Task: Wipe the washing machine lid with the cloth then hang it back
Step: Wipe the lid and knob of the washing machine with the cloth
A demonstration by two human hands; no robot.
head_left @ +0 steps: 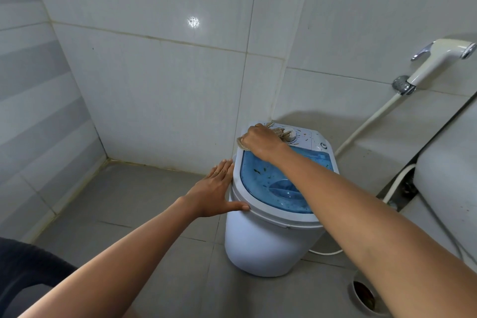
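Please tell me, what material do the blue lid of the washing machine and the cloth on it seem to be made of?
The lid looks like translucent blue plastic with a smooth, glossy finish: moulded shapes show through it. The cloth, under the right hand, looks like a coarse beige woven fabric, perhaps jute or rough cotton; its edge seems frayed.

This is a small home bathroom or wet room. Its walls are faced with large pale tiles (154,72) that meet in a corner at the left, and the grey tiled floor (134,204) has a round drain (364,295) set into it near the right. A white hand sprayer (436,59) with its hose hangs on the right wall, and a compact washing machine (271,235) with a blue see-through lid (268,183) stands on the floor against the far wall.
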